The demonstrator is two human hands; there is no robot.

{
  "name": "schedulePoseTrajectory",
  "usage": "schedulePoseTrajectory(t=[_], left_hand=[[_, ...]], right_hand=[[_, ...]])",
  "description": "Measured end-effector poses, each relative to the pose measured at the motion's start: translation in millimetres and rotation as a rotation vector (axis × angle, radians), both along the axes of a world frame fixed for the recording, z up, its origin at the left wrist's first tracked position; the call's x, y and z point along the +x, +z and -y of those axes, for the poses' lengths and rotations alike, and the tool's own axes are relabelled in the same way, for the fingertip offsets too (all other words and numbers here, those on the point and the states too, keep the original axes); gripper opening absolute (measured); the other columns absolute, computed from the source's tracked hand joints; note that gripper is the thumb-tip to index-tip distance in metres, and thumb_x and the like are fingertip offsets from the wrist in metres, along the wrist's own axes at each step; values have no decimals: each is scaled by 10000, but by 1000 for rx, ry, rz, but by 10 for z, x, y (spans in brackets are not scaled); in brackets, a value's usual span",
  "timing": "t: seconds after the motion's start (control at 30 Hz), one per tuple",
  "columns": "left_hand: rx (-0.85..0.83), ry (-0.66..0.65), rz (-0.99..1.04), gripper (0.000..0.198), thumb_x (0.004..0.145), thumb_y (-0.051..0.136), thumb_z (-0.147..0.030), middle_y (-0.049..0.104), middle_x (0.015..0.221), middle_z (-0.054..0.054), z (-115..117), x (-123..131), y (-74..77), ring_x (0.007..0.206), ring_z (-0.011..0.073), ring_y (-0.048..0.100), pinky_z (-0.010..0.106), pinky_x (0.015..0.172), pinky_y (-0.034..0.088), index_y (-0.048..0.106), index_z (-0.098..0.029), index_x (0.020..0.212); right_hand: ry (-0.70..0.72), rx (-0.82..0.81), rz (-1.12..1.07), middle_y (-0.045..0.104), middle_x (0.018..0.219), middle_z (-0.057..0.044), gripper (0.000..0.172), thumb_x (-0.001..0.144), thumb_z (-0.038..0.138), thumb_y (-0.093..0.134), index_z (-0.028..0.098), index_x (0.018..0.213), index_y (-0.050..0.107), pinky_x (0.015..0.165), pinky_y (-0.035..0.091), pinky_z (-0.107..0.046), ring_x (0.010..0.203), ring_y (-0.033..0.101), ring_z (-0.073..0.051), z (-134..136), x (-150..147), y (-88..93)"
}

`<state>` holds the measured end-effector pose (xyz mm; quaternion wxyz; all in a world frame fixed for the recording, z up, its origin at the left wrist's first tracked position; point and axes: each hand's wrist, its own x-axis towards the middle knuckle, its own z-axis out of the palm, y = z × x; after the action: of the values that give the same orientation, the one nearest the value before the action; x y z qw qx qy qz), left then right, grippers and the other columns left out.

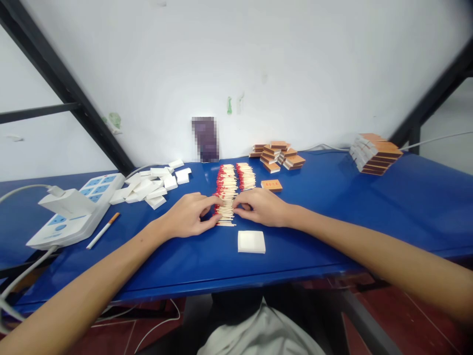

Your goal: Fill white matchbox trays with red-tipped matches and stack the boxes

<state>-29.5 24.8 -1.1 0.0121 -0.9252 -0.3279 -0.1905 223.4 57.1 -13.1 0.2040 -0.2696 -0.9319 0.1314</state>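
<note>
A long row of matches (226,180) with red heads lies on the blue table, heads to the left. At its near end my left hand (189,215) presses thumb and forefinger against the head side, with the other fingers curled. From the opposite side my right hand (265,208) pinches the plain ends of the same matches. A shorter pile of matches (246,176) lies beside the row, just beyond my right hand. In front of my hands sits an open white matchbox tray (252,242). One orange matchbox (271,185) lies behind my right hand.
White matchbox trays (144,186) are heaped at the left, near a power strip (74,217) with a plugged-in charger and a cigarette (103,230). Orange matchboxes (277,154) are piled by the wall. A bundled stack (375,154) stands at the right. A pixelated upright object (205,139) leans there.
</note>
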Motion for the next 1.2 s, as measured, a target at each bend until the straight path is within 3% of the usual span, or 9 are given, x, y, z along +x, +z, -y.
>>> schedulePoseTrajectory(t=[0.17,0.33,0.63,0.93,1.2], left_hand=[[-20,-17,-3,212,929,561,-309,559,617,-38,-2,2,1,599,125,537,245,634,413,667,-208,1083],[-26,0,-5,275,920,566,-317,558,611,-44,-5,5,7,593,128,545,248,639,419,652,-204,1156],[-20,-26,0,213,921,547,-300,539,578,-43,-6,17,21,573,119,532,255,637,426,690,-190,1033],[-11,-67,21,185,899,576,-267,612,644,-23,-7,11,8,591,125,553,269,658,428,694,-180,1011],[85,-70,-21,188,962,535,-282,655,687,-11,-14,35,27,568,111,566,276,654,394,691,-178,980]], right_hand=[[15,-10,11,683,787,-12,149,935,226,572,180,962,712,616,318,-241,670,552,-121,6,0,17],[36,-9,6,640,740,4,149,934,228,564,177,957,702,607,310,-238,642,520,-112,26,18,36],[61,-34,17,604,715,21,142,925,234,580,189,1005,688,613,306,-240,616,480,-107,51,25,69],[112,-49,56,594,777,10,206,940,278,587,192,1099,685,627,321,-245,670,491,-120,49,32,98],[129,-53,25,600,764,16,297,926,244,586,187,1206,666,632,353,-241,652,502,-119,56,42,106]])
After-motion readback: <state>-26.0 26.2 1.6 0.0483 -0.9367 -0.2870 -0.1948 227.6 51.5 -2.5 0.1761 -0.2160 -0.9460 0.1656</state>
